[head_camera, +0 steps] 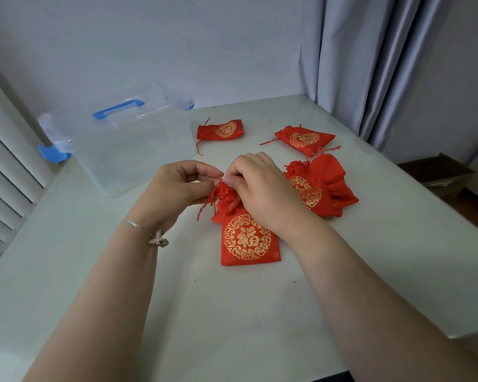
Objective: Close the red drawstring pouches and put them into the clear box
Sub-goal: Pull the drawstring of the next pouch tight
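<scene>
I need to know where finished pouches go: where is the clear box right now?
In the head view the clear box stands on the table's far left, beyond the left hand, left of the farthest red pouch.

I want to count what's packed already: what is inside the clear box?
Through the walls of the clear box no red pouch shows; it looks empty. Its lid with the blue handle is on.

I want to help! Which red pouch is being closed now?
The nearest pouch, in the middle. Both the left hand and right hand pinch its gathered top; nobody touches the others.
</scene>
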Available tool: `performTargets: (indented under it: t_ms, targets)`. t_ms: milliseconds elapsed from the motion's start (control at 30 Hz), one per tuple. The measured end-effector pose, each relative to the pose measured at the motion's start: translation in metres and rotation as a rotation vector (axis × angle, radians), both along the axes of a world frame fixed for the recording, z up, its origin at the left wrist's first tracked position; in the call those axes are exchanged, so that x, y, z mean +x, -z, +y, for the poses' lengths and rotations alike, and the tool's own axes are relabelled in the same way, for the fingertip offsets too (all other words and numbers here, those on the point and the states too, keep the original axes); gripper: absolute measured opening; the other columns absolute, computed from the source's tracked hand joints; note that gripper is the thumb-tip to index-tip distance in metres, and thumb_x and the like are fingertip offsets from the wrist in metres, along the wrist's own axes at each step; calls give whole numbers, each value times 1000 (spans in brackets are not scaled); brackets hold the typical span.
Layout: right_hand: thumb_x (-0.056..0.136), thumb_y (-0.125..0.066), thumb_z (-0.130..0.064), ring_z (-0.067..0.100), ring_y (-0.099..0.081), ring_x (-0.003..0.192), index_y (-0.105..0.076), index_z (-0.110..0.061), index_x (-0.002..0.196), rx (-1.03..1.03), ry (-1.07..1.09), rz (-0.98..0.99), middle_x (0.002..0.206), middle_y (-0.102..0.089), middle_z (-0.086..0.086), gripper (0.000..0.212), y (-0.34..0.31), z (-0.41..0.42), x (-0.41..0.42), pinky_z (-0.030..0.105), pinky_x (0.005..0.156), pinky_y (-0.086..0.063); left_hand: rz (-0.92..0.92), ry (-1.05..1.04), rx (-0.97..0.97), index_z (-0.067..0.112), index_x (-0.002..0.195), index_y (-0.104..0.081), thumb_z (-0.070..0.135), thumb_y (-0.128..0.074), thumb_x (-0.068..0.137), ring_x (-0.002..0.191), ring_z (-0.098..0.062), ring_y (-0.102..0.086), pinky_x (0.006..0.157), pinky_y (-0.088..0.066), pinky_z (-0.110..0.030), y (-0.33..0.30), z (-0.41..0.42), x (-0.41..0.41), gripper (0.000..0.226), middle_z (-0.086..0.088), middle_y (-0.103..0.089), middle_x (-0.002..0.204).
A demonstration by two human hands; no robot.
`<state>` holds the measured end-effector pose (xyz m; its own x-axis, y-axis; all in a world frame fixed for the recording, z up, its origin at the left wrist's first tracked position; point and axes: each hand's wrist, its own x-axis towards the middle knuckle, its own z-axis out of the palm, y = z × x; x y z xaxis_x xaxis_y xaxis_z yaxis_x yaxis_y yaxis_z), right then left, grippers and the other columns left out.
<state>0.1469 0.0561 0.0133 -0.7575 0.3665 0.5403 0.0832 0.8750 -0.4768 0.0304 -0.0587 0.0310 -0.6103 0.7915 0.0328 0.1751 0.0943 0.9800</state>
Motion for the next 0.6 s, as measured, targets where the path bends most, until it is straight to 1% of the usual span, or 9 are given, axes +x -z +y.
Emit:
performTargets:
  t_ms: [100, 133, 200, 267, 333, 367, 433, 500, 600]
  targets:
    - [93, -52, -27, 20, -46, 88, -59, -12, 83, 179, 9, 58, 84, -54, -3, 19, 3, -1, -2, 34, 75, -41, 26, 9, -68, 7, 93, -70, -8, -59, 85, 75, -18, -70, 76, -58, -26, 1, 1, 0, 20, -17, -71, 89]
    - [94, -50, -28, 20, -47, 88, -59, -12, 83, 247, 19, 62, 85, -56, -2, 21, 5, -1, -3, 34, 75, -40, 55, 5, -99, 8, 92, -71, -7, -59, 85, 76, -18, -69, 75, -58, -25, 1, 1, 0, 21, -18, -72, 89]
    - [94, -49, -27, 21, -49, 88, -61, -13, 83, 355, 49, 64, 85, -59, -2, 22, 7, -3, -5, 32, 77, -38, 113, -17, -140, 13, 84, -74, -7, -59, 83, 72, -15, -67, 69, -57, -21, 1, 1, 1, 25, -18, -72, 86]
    - [93, -50, -28, 20, -51, 89, -63, -15, 83, 404, 90, 76, 85, -61, -3, 21, 7, -4, -5, 30, 79, -35, 184, -68, -147, 17, 79, -74, -5, -59, 82, 68, -15, -66, 67, -57, -22, 2, 3, 3, 26, -16, -72, 82]
    - [93, -53, -30, 18, -51, 89, -64, -16, 84, 376, 125, 81, 86, -62, -4, 20, 7, -4, -5, 27, 80, -32, 334, -132, -139, 17, 81, -73, 1, -61, 81, 68, -16, -67, 69, -57, -26, 3, 5, 5, 21, -9, -72, 75]
    - [93, -54, -29, 17, -51, 89, -64, -16, 84, 315, 131, 77, 85, -62, -4, 18, 6, -4, -5, 27, 79, -32, 433, -161, -128, 17, 81, -73, 4, -62, 80, 68, -15, -67, 69, -55, -26, 3, 5, 7, 17, -3, -71, 72]
    - [93, -55, -25, 14, -51, 86, -64, -15, 85, 79, 119, 77, 84, -61, -6, 16, 5, -2, -2, 29, 76, -39, 619, -182, -69, 20, 79, -70, 7, -65, 79, 66, -6, -62, 68, -50, -24, 4, 7, 11, 14, 7, -67, 69]
    - [95, -53, -25, 10, -56, 79, -64, -16, 90, -229, 98, 81, 83, -62, -8, 14, 4, 0, -1, 30, 71, -45, 764, -148, 17, 19, 82, -69, 6, -65, 80, 69, -4, -60, 69, -50, -24, 5, 8, 12, 14, 7, -65, 73]
    - [95, -54, -20, 8, -65, 84, -67, -20, 99, -528, -5, 28, 90, -69, -3, 14, 0, 6, 1, 28, 75, -52, 933, -83, 127, 15, 89, -71, 11, -63, 81, 73, -6, -58, 67, -50, -28, 7, 7, 8, 12, 4, -62, 80]
